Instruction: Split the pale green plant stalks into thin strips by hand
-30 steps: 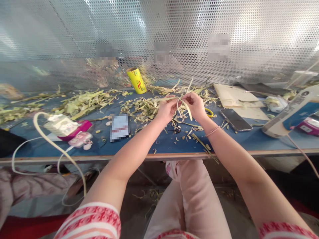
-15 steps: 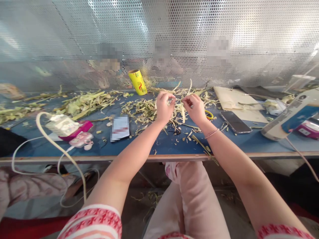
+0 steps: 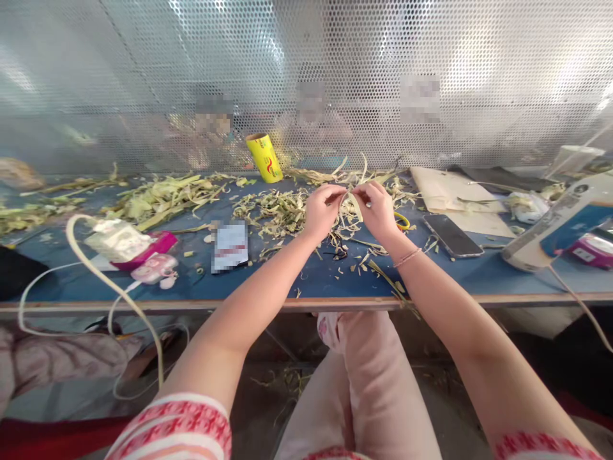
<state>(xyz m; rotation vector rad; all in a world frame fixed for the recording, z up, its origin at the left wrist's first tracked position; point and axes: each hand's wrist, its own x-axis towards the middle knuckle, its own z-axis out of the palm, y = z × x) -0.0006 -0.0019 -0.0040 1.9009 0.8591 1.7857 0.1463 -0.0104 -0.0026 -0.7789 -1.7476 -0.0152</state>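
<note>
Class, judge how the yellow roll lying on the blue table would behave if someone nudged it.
The yellow roll lies tilted on its side, so it would probably roll. Its open end suggests a hollow core, so likely light. Leaf scraps beside it might stop it soon.

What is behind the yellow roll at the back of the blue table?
Behind the yellow roll stands a perforated metal screen. People sit beyond it, blurred and partly hidden by the mesh.

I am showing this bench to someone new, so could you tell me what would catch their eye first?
Probably the two hands at the bench's middle: the left hand and right hand pinch a pale leaf strip between them. Around them, leaf scraps litter the blue table, with a yellow roll against the perforated screen behind.
</note>
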